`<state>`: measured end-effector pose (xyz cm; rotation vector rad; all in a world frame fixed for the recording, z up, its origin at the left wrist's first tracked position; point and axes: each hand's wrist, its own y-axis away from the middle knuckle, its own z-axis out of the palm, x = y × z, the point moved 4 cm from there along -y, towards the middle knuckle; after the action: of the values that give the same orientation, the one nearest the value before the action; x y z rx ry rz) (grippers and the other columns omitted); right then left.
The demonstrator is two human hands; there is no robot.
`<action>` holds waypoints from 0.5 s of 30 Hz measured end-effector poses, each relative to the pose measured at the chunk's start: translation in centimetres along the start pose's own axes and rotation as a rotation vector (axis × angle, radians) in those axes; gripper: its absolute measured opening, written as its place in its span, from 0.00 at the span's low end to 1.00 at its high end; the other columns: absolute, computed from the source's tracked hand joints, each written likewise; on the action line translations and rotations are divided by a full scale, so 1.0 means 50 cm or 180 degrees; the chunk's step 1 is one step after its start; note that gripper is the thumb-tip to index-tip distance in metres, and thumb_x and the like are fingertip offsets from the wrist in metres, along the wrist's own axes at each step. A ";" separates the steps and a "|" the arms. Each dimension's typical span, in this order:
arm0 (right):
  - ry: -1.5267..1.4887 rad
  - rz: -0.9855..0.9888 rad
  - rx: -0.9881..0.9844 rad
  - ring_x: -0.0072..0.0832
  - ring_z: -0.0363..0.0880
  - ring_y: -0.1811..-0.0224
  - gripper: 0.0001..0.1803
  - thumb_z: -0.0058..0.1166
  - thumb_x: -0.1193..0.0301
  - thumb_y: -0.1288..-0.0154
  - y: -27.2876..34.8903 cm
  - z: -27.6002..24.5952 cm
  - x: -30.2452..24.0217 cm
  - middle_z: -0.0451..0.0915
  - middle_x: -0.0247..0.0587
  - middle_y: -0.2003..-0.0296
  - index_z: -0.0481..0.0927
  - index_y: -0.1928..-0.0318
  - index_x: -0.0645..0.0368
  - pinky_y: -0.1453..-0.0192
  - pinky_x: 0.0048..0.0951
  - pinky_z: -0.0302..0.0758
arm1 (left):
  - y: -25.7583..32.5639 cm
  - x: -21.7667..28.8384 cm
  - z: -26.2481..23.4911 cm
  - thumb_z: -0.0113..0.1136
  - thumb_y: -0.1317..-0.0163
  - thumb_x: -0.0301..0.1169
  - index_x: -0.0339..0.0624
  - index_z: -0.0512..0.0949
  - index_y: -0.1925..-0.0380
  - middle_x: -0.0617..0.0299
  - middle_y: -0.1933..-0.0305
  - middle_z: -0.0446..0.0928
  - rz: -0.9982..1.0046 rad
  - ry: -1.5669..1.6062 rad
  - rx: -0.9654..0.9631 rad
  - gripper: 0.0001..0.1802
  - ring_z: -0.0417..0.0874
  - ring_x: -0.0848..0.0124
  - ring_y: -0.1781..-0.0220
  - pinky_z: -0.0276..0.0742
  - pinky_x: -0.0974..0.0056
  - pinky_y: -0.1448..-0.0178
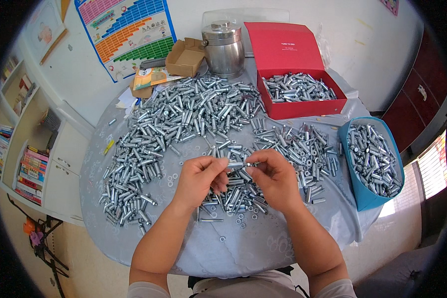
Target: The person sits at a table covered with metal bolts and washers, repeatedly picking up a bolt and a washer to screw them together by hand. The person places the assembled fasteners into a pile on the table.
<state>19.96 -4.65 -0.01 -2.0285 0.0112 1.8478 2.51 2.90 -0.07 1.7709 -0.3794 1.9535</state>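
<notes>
Level between my two hands lies a silvery expansion bolt [236,165], held over the table's near half. My left hand [197,180] pinches its left end between thumb and fingers. At the other end, the thumb and forefinger of my right hand [275,180] close on the tip, where a small nut or washer seems to sit; the fingers partly hide it. Beneath and around both hands are loose metal sleeves and bolts [241,194]. A large heap of assembled-looking expansion bolts [184,111] curves along the table's left and far sides. Loose nuts [222,239] and washers are scattered nearby.
A red lidded box [303,110] full of bolts stands at the far right. Nearer, a blue fabric bin [372,201] holds more metal parts at the table's right edge. At the back are a steel pot [224,52] and a cardboard box [185,58]. A bookshelf [59,186] stands left.
</notes>
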 end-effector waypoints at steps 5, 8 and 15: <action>0.0374 -0.0605 -0.0049 0.21 0.75 0.69 0.11 0.60 0.83 0.40 -0.002 0.000 -0.024 0.77 0.38 0.59 0.80 0.57 0.61 0.66 0.22 0.73 | 0.000 -0.010 -0.020 0.61 0.33 0.44 0.37 0.79 0.76 0.65 0.85 0.74 -0.0552 0.0415 0.0185 0.21 0.72 0.76 0.89 0.60 0.72 0.86; 0.0469 -0.0673 0.0010 0.23 0.76 0.69 0.12 0.59 0.82 0.39 -0.003 -0.001 -0.029 0.77 0.39 0.59 0.80 0.54 0.61 0.66 0.22 0.73 | -0.003 -0.014 -0.026 0.62 0.34 0.44 0.38 0.79 0.76 0.66 0.85 0.74 -0.0622 0.0669 0.0241 0.21 0.71 0.76 0.90 0.58 0.72 0.87; 0.0774 -0.0773 -0.0131 0.21 0.75 0.71 0.19 0.58 0.79 0.36 0.009 0.020 -0.028 0.80 0.40 0.62 0.78 0.44 0.61 0.68 0.23 0.73 | -0.005 -0.012 -0.004 0.60 0.33 0.40 0.38 0.81 0.69 0.65 0.80 0.77 -0.0333 0.0372 0.0116 0.15 0.73 0.77 0.86 0.62 0.74 0.85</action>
<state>18.73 -5.14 1.15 -2.1633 -0.1986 1.4602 2.49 3.10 -0.74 1.6545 -0.2085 1.9897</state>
